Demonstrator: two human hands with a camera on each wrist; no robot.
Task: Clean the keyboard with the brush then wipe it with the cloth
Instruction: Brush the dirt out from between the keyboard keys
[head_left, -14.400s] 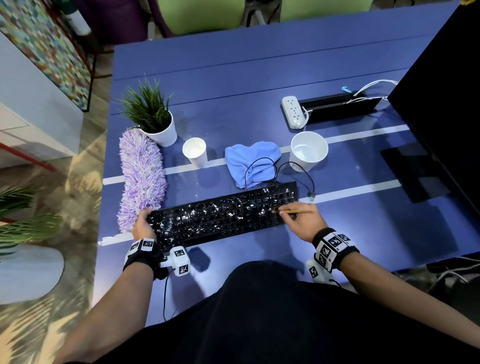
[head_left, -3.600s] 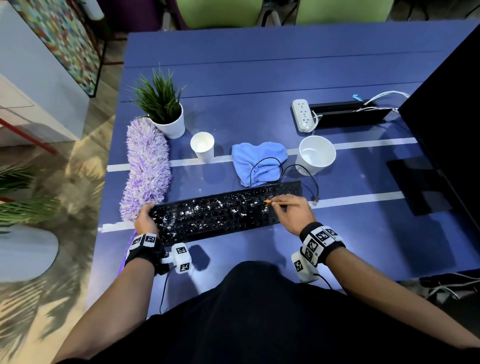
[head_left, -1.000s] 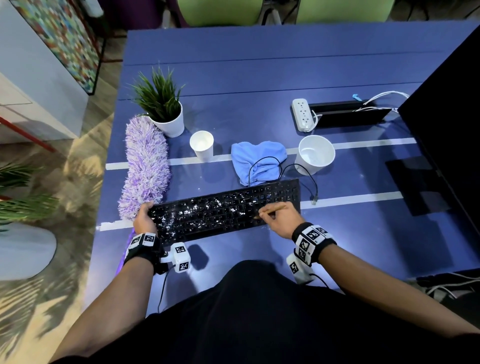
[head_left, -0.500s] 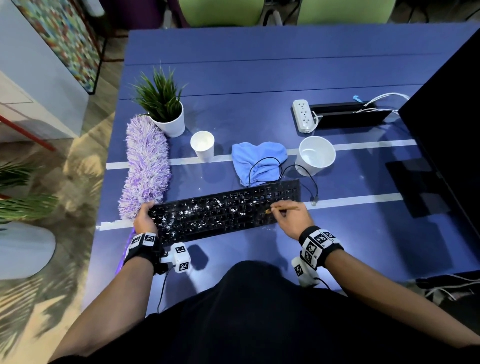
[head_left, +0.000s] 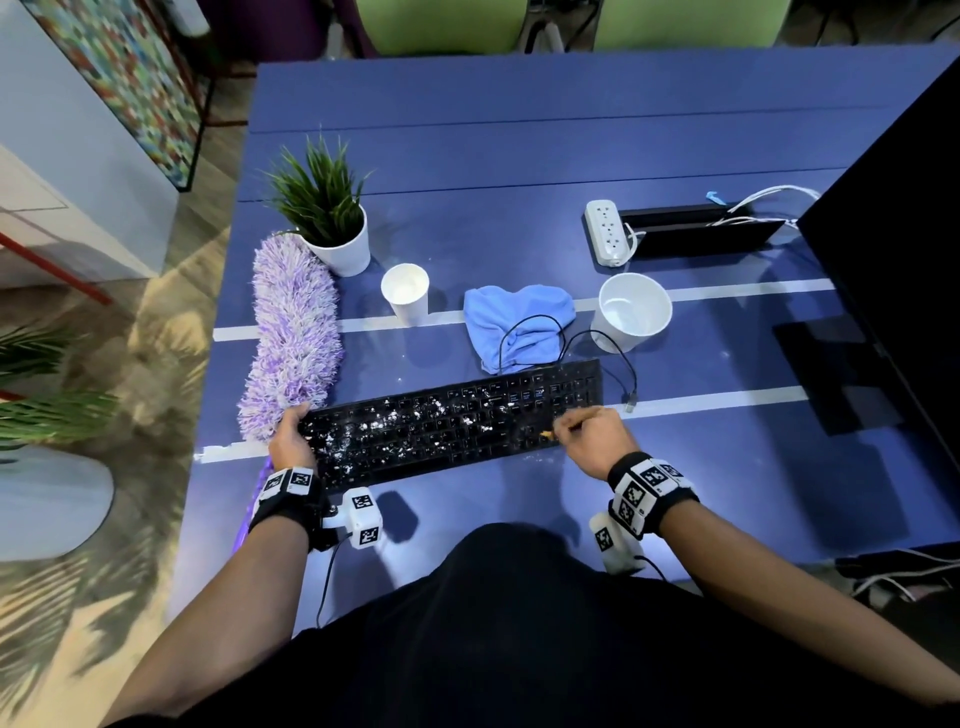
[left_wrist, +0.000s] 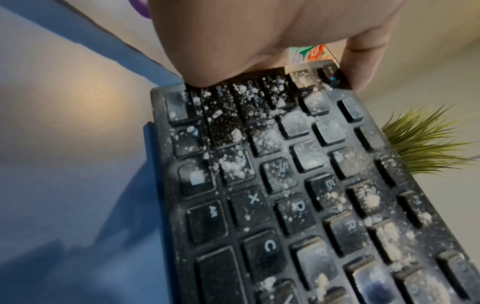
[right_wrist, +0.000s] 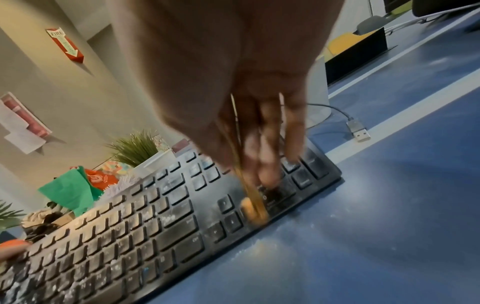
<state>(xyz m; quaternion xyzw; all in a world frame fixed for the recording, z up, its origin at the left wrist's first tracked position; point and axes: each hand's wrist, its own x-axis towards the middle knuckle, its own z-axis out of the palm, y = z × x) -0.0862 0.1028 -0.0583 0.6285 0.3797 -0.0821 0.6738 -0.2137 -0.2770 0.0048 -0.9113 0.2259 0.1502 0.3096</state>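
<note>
A potted plant (head_left: 324, 218) stands at the far left of the blue table (head_left: 519, 156), with a purple duster (head_left: 293, 338) lying just in front of it. A paper cup (head_left: 406, 293) and a wider white cup (head_left: 634, 312) stand on the table farther right. Beyond them lie a power strip (head_left: 605, 233) and a black tray (head_left: 696, 236) with white cables, and a dark monitor (head_left: 893, 270) fills the right edge.

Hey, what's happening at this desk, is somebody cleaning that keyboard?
Yes. A person's right hand holds a thin tan-tipped brush, working it over the right end of a flat black keyboard dusted with white powder. The left hand grips the keyboard's left end. Most powder remains in the left and middle areas. The crumpled light blue cloth lies untouched behind the keyboard on the blue table.
</note>
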